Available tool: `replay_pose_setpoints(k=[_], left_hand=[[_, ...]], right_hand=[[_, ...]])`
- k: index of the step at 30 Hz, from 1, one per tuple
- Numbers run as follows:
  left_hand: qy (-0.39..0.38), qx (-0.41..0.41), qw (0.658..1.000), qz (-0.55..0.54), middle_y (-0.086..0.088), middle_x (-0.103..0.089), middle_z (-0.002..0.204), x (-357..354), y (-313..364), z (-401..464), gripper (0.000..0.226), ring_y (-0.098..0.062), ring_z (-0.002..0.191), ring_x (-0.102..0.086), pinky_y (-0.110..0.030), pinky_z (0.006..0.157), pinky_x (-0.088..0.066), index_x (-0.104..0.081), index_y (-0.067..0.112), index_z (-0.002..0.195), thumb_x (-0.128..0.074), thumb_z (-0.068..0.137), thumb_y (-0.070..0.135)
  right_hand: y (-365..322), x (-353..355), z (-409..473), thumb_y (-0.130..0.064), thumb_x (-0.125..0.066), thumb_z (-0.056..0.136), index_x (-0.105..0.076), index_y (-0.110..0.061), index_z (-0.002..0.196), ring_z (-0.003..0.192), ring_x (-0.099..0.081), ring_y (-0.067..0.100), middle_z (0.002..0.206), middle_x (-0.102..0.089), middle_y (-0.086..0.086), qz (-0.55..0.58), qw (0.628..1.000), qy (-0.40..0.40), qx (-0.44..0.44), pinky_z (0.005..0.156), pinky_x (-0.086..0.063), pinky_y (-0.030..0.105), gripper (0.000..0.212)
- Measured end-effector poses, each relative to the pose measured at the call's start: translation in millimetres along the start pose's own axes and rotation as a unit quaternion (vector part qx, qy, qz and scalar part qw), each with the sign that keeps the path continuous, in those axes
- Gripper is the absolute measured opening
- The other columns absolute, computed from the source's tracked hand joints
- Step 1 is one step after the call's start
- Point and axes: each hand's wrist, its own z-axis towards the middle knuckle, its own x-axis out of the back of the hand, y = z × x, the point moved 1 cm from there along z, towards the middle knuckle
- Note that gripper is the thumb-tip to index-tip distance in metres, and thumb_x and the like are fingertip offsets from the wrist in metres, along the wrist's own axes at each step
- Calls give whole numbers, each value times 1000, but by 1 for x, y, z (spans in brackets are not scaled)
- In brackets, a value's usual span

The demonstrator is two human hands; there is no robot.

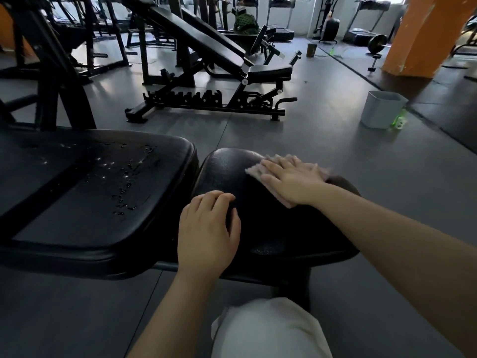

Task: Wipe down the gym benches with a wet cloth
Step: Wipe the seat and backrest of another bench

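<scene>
The right hand [293,180] lay flat, fingers straight and spread, pressing a pale pinkish cloth [258,169] onto the far right part of the small black seat pad [258,223] of the near bench [31,254]; the cloth showed past the fingertips on the left and far sides and again under the heel of the hand on the near side, its far right edge blurred. The left hand [207,232] rested on the near left edge of the same seat pad, fingers bent over the padding and holding nothing, just beside the gap between the seat pad and the long back pad [90,192]. That back pad stretched away to the left, lying roughly level, and beads and streaks of water [124,177] glistened across its middle and right end. The seat pad's surface near the cloth carried a dull wet sheen. Below the hands, at the near edge of the view, a knee in light-coloured fabric [268,329] showed. Farther off on the grey floor [322,140] stood an adjustable bench [206,42] with its back pad raised at a slope, well apart from the near one. To the far right a white bucket [382,109] sat on the floor with a small green bottle [398,120] touching or just beside its right side. An orange pillar [423,34] rose at the far right, and treadmills [280,16] lined the far wall by the windows.
</scene>
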Motion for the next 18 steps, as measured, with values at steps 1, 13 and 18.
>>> replay_pose_setpoints(k=[1,13,18], left_hand=[[-8,4,1000,1,-5,-66,101,0,0,0,32,-27,91,-60,-38,77,-48,-66,10,99,-44,84,28],[-39,6,999,-1,-5,-67,98,1,-1,1,36,-28,89,-61,-37,75,-47,-67,10,100,-40,84,28],[-44,10,999,1,-6,-68,96,1,0,0,38,-29,88,-62,-38,76,-47,-68,9,98,-39,85,28]], right_hand=[[-13,0,3,-61,-18,95,-8,-45,148,146,7,27,160,2,-8,1,1000,-6,4,110,2,65,56],[19,-16,-70,-67,-9,87,-13,-51,144,146,2,23,158,-4,-16,-5,997,80,1,113,-4,57,60],[68,-11,-49,-62,-22,94,-19,-45,146,146,-4,25,159,-8,-11,72,986,59,-139,114,-10,51,54]])
